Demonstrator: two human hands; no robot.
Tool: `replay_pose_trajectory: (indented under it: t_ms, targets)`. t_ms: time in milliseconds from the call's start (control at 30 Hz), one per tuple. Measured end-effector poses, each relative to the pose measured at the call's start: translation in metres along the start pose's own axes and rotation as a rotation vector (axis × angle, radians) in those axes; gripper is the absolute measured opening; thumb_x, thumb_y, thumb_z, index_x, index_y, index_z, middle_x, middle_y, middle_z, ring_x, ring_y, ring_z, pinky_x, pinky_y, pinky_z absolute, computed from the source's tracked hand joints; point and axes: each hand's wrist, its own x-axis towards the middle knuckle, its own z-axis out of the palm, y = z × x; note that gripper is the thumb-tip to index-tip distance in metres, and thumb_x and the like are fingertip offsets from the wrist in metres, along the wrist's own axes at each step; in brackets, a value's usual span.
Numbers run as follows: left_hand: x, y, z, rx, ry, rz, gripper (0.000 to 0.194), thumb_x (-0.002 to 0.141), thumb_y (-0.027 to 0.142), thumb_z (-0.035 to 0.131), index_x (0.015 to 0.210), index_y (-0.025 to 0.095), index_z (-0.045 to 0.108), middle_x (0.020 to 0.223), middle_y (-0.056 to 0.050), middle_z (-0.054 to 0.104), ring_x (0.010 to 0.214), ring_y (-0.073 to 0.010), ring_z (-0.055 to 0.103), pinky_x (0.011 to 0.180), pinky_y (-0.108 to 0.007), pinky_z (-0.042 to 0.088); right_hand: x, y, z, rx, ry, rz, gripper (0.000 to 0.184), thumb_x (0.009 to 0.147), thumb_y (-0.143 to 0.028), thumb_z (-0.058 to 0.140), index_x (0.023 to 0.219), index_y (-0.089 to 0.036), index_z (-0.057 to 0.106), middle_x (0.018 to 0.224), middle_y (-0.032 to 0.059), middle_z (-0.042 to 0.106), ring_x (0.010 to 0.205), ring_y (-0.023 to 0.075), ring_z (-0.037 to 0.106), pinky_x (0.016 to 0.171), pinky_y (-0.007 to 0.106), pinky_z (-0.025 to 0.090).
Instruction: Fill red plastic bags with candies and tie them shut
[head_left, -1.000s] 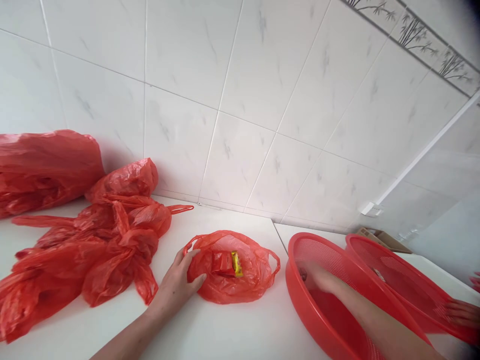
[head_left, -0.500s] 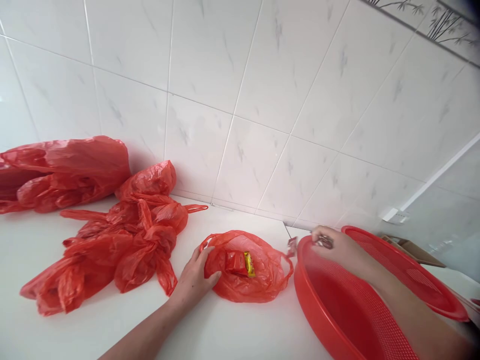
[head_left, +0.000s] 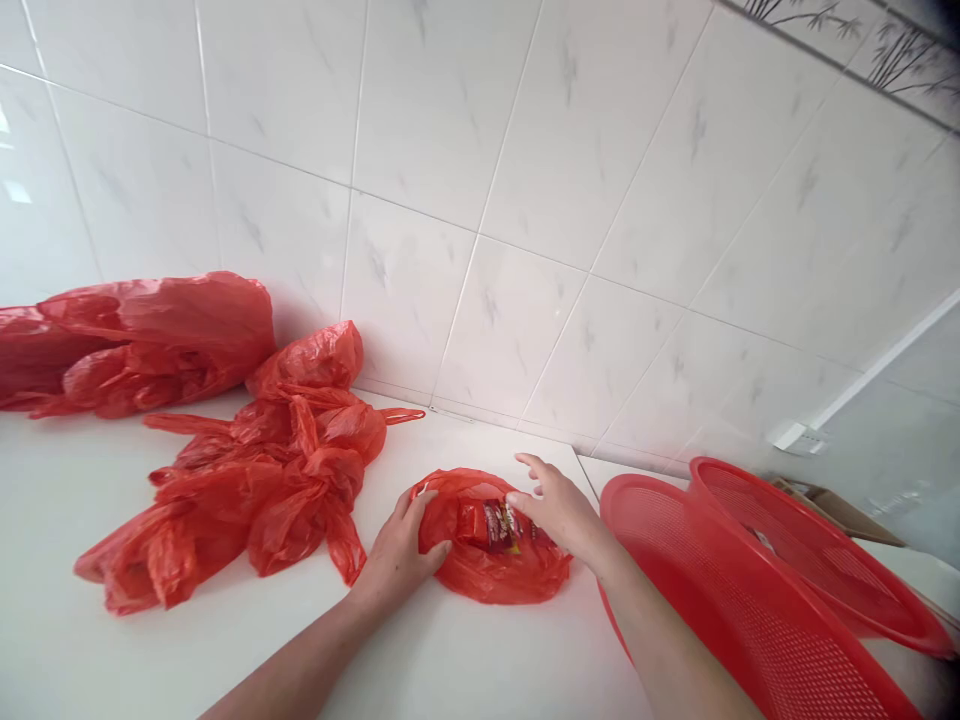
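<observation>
A red plastic bag [head_left: 487, 585] lies on the white table with its mouth spread open. Inside it are a red packet [head_left: 469, 522] and dark purple snack packets [head_left: 495, 524]; a bit of yellow wrapper shows beneath them. My left hand [head_left: 397, 555] grips the bag's left rim, thumb inside and fingers outside. Over the bag's right side is my right hand [head_left: 559, 510], fingers apart and nothing held in them. It partly covers the packets and the bag's right edge.
Several knotted red plastic bags [head_left: 277, 480] are heaped at the left. A larger red bag bundle [head_left: 165, 340] rests behind them by the tiled wall [head_left: 420, 250]. Two red perforated baskets, a near basket [head_left: 675, 580] and a far basket [head_left: 840, 560], stand at the right.
My right hand has come left from above the near basket to the bag and let go of the small packets it carried. Dark purple packets now lie in the bag. My left hand stays at the rim.
</observation>
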Motion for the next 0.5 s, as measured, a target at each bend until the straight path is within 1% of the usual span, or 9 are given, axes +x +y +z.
replay_pose_trajectory:
  t_ms: [67, 100, 167, 267, 367, 500]
  targets:
    - [-0.001, 0.0, 0.0, 0.007, -0.01, -0.013, 0.055, 0.078, 0.031, 0.057, 0.131, 0.027, 0.041, 0.136, -0.007, 0.041, 0.115, -0.0262, 0.052, 0.09, -0.04, 0.049, 0.003, 0.013, 0.009, -0.034, 0.097, 0.115, 0.049, 0.087, -0.042, 0.046, 0.134, -0.03, 0.042, 0.127, 0.0049, 0.052, 0.104, 0.0188, 0.057, 0.082, 0.028, 0.043]
    - [-0.001, 0.0, 0.0, 0.009, -0.01, -0.016, 0.055, 0.078, 0.031, 0.057, 0.131, 0.027, 0.041, 0.136, -0.007, 0.041, 0.115, -0.0262, 0.052, 0.091, -0.04, 0.049, 0.004, 0.019, 0.016, -0.049, 0.124, 0.15, 0.048, 0.088, -0.039, 0.042, 0.134, -0.026, 0.042, 0.128, 0.0077, 0.052, 0.105, 0.0203, 0.057, 0.082, 0.029, 0.043]
    - [-0.001, 0.0, 0.0, 0.008, -0.002, -0.014, 0.055, 0.079, 0.031, 0.056, 0.132, 0.028, 0.04, 0.137, -0.007, 0.041, 0.116, -0.0264, 0.051, 0.092, -0.04, 0.048, 0.004, 0.033, 0.032, -0.071, 0.161, 0.204, 0.049, 0.09, -0.034, 0.038, 0.136, -0.018, 0.04, 0.129, 0.0126, 0.05, 0.106, 0.0234, 0.057, 0.08, 0.031, 0.043]
    - [-0.001, 0.0, 0.0, -0.005, 0.004, -0.009, 0.056, 0.078, 0.03, 0.057, 0.132, 0.028, 0.04, 0.137, -0.007, 0.04, 0.118, -0.0262, 0.05, 0.094, -0.04, 0.047, 0.001, 0.051, 0.058, -0.092, 0.192, 0.265, 0.05, 0.089, -0.028, 0.037, 0.137, -0.013, 0.039, 0.125, 0.0163, 0.053, 0.106, 0.0278, 0.057, 0.077, 0.034, 0.045]
    - [-0.001, 0.001, 0.0, -0.009, 0.004, -0.005, 0.057, 0.078, 0.03, 0.057, 0.133, 0.027, 0.04, 0.136, -0.008, 0.041, 0.117, -0.026, 0.051, 0.095, -0.04, 0.047, 0.0, 0.064, 0.074, -0.096, 0.222, 0.264, 0.049, 0.088, -0.025, 0.038, 0.134, -0.012, 0.042, 0.119, 0.0146, 0.058, 0.107, 0.0288, 0.056, 0.079, 0.036, 0.045]
    - [-0.002, 0.001, 0.0, -0.011, 0.018, -0.008, 0.057, 0.078, 0.03, 0.057, 0.133, 0.027, 0.041, 0.136, -0.008, 0.041, 0.118, -0.0273, 0.051, 0.096, -0.042, 0.047, 0.001, 0.072, 0.081, -0.1, 0.322, 0.201, 0.052, 0.084, -0.024, 0.044, 0.135, -0.016, 0.041, 0.124, 0.0106, 0.056, 0.113, 0.0278, 0.051, 0.089, 0.037, 0.042]
